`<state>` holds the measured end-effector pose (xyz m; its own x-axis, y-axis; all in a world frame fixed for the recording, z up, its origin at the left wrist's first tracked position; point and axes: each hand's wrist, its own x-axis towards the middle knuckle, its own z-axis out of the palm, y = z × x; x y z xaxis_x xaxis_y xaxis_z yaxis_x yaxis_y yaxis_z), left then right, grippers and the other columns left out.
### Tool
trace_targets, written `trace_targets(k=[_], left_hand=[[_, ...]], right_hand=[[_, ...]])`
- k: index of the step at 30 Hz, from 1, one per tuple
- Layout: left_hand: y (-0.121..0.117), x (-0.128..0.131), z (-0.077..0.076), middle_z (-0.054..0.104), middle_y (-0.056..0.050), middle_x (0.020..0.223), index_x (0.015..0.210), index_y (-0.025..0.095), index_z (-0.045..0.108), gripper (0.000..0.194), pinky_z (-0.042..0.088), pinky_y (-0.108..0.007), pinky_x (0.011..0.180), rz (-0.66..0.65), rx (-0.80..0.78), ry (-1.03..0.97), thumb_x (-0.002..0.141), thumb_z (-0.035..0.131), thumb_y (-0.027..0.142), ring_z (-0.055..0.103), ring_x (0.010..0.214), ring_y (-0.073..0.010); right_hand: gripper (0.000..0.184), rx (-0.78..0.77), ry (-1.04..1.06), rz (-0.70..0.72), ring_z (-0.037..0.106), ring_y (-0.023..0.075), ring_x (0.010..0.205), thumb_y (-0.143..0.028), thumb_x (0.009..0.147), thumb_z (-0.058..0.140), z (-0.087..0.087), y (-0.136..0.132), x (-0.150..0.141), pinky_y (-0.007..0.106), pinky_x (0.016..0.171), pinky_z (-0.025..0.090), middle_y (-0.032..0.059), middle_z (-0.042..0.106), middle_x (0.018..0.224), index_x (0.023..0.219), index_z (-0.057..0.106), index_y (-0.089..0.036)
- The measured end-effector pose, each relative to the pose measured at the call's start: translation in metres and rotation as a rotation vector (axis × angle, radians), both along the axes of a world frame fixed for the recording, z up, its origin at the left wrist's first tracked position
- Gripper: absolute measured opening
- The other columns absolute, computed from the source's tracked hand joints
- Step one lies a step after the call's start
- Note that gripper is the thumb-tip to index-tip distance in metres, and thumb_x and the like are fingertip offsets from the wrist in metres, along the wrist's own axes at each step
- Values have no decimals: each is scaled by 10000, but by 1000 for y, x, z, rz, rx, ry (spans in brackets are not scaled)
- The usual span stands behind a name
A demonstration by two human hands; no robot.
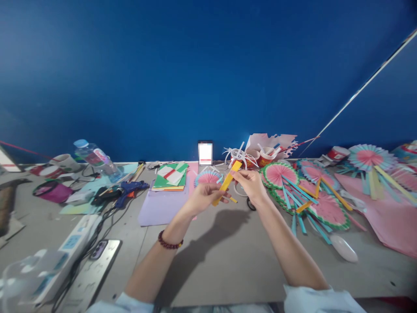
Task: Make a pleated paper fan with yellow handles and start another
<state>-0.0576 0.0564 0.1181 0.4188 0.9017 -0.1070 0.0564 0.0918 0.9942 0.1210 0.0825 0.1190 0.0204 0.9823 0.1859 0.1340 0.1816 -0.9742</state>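
Left hand (208, 195): pinching the lower end of the yellow strip (228, 181).
Right hand (250, 184): pinching the strip's upper end.
Strip: tilted between both grips, above the table (250, 269).
Done: pleated fans (279, 173) with blue and yellow strips, right of the grip.
Left to do: held strip appears unattached; exact stage cannot be told.
Open room: table surface between the forearms, nearer the person than the grip.
Edges: wall (163, 87) beyond the grip; purple paper (158, 211) to its left; table's front edge nearest the person.

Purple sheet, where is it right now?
In the head view, the purple sheet lies left of centre on the table, partly under the green paper, left of the left hand.
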Motion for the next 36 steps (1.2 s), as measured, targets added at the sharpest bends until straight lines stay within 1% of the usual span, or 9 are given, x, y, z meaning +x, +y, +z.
trace_targets(k=[5,13,16,20,22,24,27,32,36], left_hand=[[-1,1,2,746,-138,903,846,113,712,432,494,-251,594,16,5,-17,690,729,516,707,737,-212],[1,2,-3,746,-121,787,760,108,707,458,545,-310,682,92,1,-49,614,777,536,703,706,-222],[1,2,-3,745,-117,772,739,112,710,441,551,-320,681,113,3,-38,606,787,526,702,703,-227],[0,2,-4,745,-99,755,741,123,716,420,549,-316,683,121,3,-49,612,781,517,702,702,-221],[0,1,-4,746,-83,751,731,138,718,395,548,-303,680,118,4,-43,621,773,513,704,713,-216],[1,1,-3,746,-70,742,721,153,716,367,547,-291,662,113,-1,-30,633,765,507,706,725,-218],[1,0,-2,748,-71,754,748,157,721,350,538,-277,633,108,-9,-13,658,750,494,709,731,-218],[3,-1,-2,751,-98,822,791,141,731,338,503,-244,591,93,27,28,708,722,468,713,758,-211],[2,-1,-1,754,-86,821,784,158,730,328,499,-240,563,100,31,19,697,731,474,713,752,-211]], right_hand=[[359,-3,24,-1,496,127,541,-507,696,678,-1,0,-2,264,550,407,9,602,545,620,707,-157],[390,4,38,-5,496,127,532,-540,701,679,-9,1,-5,262,543,405,8,576,524,585,683,-168],[398,-17,55,55,523,138,547,-560,707,675,-8,3,-3,271,557,428,29,618,563,601,700,-177],[384,-49,24,234,562,158,604,-557,691,695,-6,5,1,293,591,461,63,698,704,710,745,-177],[365,-65,-24,297,561,155,606,-530,676,714,-7,4,1,289,588,456,53,696,699,712,747,-168],[359,-71,-74,278,533,141,571,-513,673,717,-9,4,-1,277,555,430,30,654,614,643,727,-155],[372,-50,-95,185,475,121,523,-503,691,708,-14,3,-3,269,517,382,7,586,531,601,705,-142],[365,-14,-71,54,488,139,552,-496,701,698,-14,5,0,276,516,365,25,603,546,587,707,-149],[358,-33,-58,22,496,143,553,-517,662,709,-9,6,2,277,529,383,21,616,550,580,712,-168]])
